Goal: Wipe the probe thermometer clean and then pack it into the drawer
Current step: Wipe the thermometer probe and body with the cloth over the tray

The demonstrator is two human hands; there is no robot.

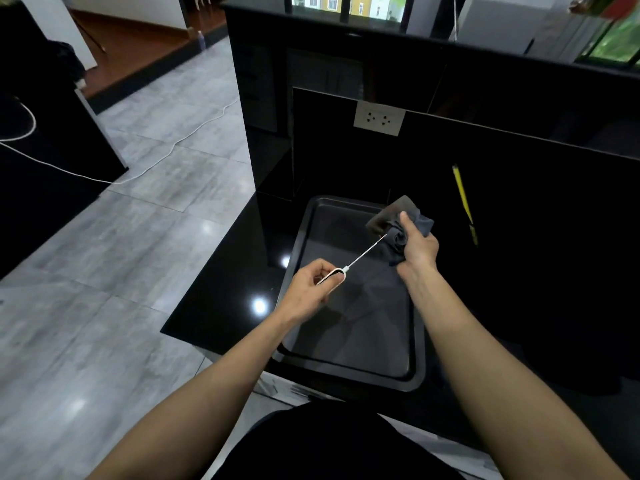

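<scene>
Grey cloth (401, 233) is bunched up in my right hand (417, 247), and my fingers are closing tightly around it, with my thumb pressing on top. The thin metal stem of the probe thermometer (349, 263) is running into that bundle, so its tip is hidden inside the folds. My left hand (311, 284) is gripping the thermometer's white handle, pinching it between thumb and curled fingers, just below and to the left of my right hand. The stem is slanting up and to the right, bridging the short gap between my two hands, which are staying apart from each other.

Both hands are hovering over a dark baking tray (414, 348) that is lying on the glossy black tabletop (221, 299); whether the cloth's lower edge is touching the tray I cannot tell. To the right of my right hand, a yellow, stick-like object (462, 194) is lying on the tabletop, well apart from the cloth. Beyond my hands, a white socket plate (379, 118) is sitting on the black back panel. Off to the left of my left hand, past the tabletop's edge, a white cable (166, 152) is trailing across the grey tiled floor (104, 271).
</scene>
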